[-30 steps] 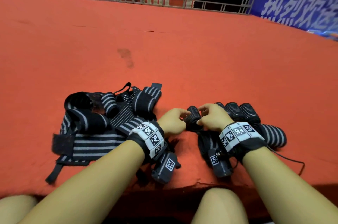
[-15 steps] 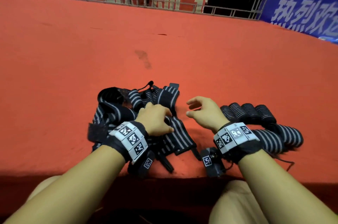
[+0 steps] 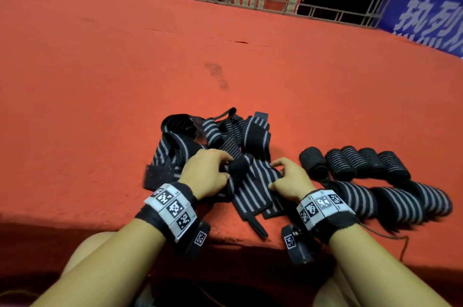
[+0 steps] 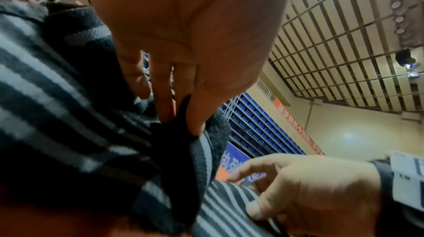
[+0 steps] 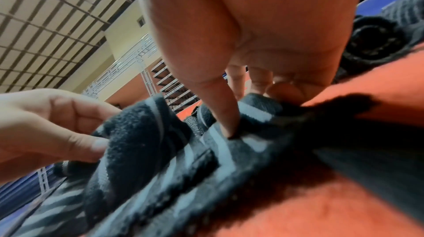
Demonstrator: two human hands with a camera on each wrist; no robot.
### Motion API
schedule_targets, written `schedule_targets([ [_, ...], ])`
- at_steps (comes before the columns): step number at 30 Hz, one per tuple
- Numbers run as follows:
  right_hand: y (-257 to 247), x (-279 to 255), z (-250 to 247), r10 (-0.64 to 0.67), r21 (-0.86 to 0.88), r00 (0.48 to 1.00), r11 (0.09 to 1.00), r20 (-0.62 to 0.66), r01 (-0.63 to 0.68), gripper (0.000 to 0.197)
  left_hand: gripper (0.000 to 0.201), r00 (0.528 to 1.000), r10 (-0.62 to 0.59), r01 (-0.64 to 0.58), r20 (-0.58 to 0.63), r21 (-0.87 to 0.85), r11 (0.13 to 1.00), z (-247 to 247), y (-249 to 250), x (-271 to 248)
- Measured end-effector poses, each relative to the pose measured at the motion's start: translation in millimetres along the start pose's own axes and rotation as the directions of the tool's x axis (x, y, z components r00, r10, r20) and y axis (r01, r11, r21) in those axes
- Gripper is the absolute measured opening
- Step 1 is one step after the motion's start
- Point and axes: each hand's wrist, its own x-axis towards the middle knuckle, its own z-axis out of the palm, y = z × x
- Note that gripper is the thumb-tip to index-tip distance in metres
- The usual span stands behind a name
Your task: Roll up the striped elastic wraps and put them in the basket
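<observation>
- Head view: left hand (image 3: 205, 172) pinches the dark end of a flat wrap (image 3: 253, 191), black with grey lengthwise stripes, lying on the red carpet (image 3: 100, 81) between both hands.
- Right hand (image 3: 288, 179), fingers curled, rests on the wrap's right edge. Whether it is grasping is unclear from here.
- Loose pile (image 3: 200, 136) of unrolled wraps just behind the left hand, tangled, same stripes.
- Rolled wraps (image 3: 355, 161) in a row to the right, side by side; two fatter rolls (image 3: 390, 202) nearer, beside the right wrist.
- No basket seen in any view.
- Left wrist view: thumb and fingers (image 4: 195, 114) clamp a black fold of the wrap (image 4: 69, 114); knit texture visible, blurred.
- Right wrist view: right thumb (image 5: 222, 110) presses down into the wrap (image 5: 160, 150), the fingers behind it at the far edge; left hand (image 5: 45, 125) grips the fuzzy black end.
</observation>
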Motion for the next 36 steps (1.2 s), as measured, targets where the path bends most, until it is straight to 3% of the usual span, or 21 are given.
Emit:
schedule_targets([
  [3,8.6,0.3,-7.3,-0.004,0.099,0.998,0.995,-0.064,0.01,0.041,0.041,0.987,-0.014,0.018,-0.158,0.024,1.0,-15.3,-5.0,-0.3],
  [5,10.8,0.4,-15.0,-0.041,0.173,0.993,0.983,-0.109,0.06,0.043,0.044,0.981,-0.027,0.043,-0.192,0.076,0.996,-24.0,-8.9,0.2],
  [9,-2.4,-4.0,-38.1,-0.097,0.417,0.974,0.892,-0.203,0.176,0.044,0.04,0.998,0.014,-0.003,-0.065,0.164,0.986,-22.8,-7.2,-1.4],
  [11,-15.7,-9.3,-52.7,-0.136,0.503,0.962,0.83,-0.237,0.242,0.044,0.049,0.999,0.05,-0.049,-0.007,0.15,0.987,-18.1,-1.2,-2.0],
  [14,-38.8,-20.2,-74.0,-0.188,0.574,0.944,0.755,-0.272,0.316,0.043,0.07,0.991,0.131,-0.13,-0.034,0.03,0.991,-15.3,16.4,-2.4],
  [16,-53.5,-30.4,-86.4,-0.217,0.602,0.934,0.718,-0.285,0.35,0.043,0.065,0.986,0.148,-0.16,-0.08,-0.171,0.972,-18.0,34.8,-1.7],
  [18,-64.6,-42.0,-95.2,-0.255,0.616,0.921,0.686,-0.294,0.386,0.043,0.047,0.996,0.081,-0.094,-0.048,-0.457,0.884,-23.1,56.2,1.3],
  [19,-68.3,-47.8,-97.8,-0.279,0.617,0.915,0.676,-0.292,0.403,0.044,0.041,0.999,0.038,-0.029,0.001,-0.62,0.784,-26.2,67.0,4.5],
  [21,-71.2,-57.0,-99.0,-0.324,0.59,0.908,0.69,-0.266,0.419,0.045,0.034,0.992,-0.021,0.118,0.124,-0.863,0.491,-31.5,86.7,9.7],
  [22,-69.9,-60.0,-98.1,-0.34,0.568,0.909,0.71,-0.242,0.416,0.046,0.028,0.99,-0.038,0.14,0.136,-0.918,0.371,-33.8,92.9,12.0],
  [24,-64.2,-64.1,-94.8,-0.361,0.547,0.916,0.738,-0.175,0.395,0.045,0.019,0.992,-0.091,0.116,0.092,-0.946,0.303,-37.5,97.9,14.3],
  [27,-49.6,-64.3,-90.6,-0.36,0.535,0.932,0.78,-0.045,0.326,0.044,0.015,0.99,-0.129,0.104,0.055,-0.904,0.415,-29.5,91.3,11.9],
  [29,-36.7,-59.5,-86.4,-0.279,0.494,0.96,0.838,0.023,0.231,0.044,0.018,0.99,-0.122,0.117,0.063,-0.856,0.504,-17.8,83.8,5.6],
  [32,-19.2,-43.8,-74.0,-0.136,0.448,0.989,0.889,0.054,0.098,0.043,0.023,0.994,-0.063,0.111,0.091,-0.767,0.632,0.1,74.2,-7.7],
  [36,-18.6,-3.3,-55.3,-0.003,0.477,0.996,0.878,0.09,-0.04,0.042,0.033,0.993,-0.023,0.087,0.112,-0.61,0.788,5.0,66.5,-14.8],
])
